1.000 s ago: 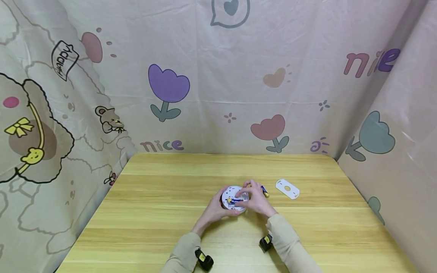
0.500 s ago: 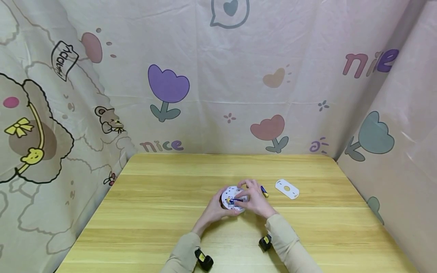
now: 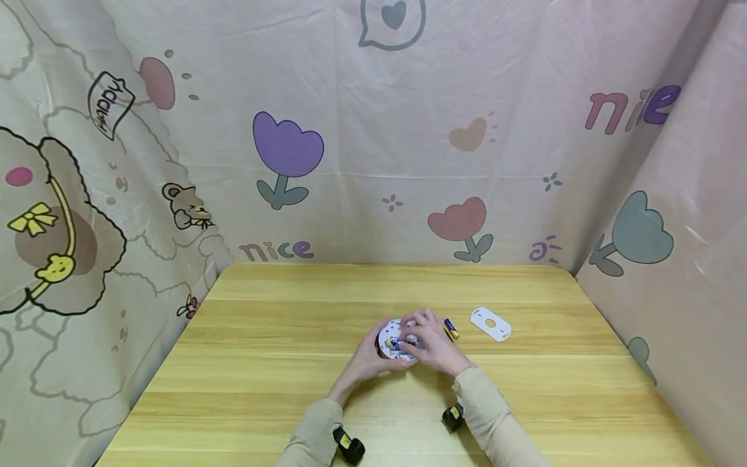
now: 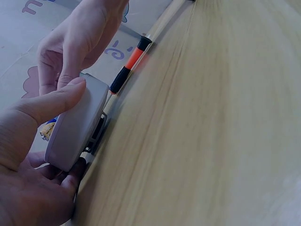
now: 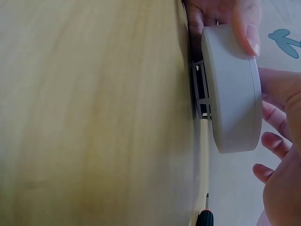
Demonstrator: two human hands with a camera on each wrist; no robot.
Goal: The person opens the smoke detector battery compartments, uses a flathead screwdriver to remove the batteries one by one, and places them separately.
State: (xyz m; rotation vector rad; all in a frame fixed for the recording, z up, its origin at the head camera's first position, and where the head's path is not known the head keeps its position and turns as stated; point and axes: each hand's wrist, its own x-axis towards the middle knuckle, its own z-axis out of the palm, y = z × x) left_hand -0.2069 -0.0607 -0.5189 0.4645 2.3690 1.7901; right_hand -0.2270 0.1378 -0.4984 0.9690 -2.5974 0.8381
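A round white smoke alarm (image 3: 390, 333) lies back side up, its slotted grille facing the table in both wrist views. My left hand (image 3: 367, 358) grips its rim from the left, thumb along the near side. A blue and yellow battery (image 3: 394, 343) is at the compartment in the alarm's back. My right hand (image 3: 439, 345) reaches over from the right and pinches this battery between thumb and fingers, hiding part of the compartment. In the left wrist view the battery's yellow end (image 4: 46, 132) shows beside the alarm.
Another blue and yellow battery (image 3: 452, 329) lies just beyond my right hand. Farther right is a white oblong mounting plate (image 3: 482, 316) with a central hole. A screwdriver (image 4: 130, 62) with an orange and black handle lies behind the alarm. Patterned cloth (image 3: 350, 220) closes off the table's back.
My right fingers have shifted slightly and bent more over the battery in the alarm. More of the loose battery on the table now shows. The left hand holds its place.
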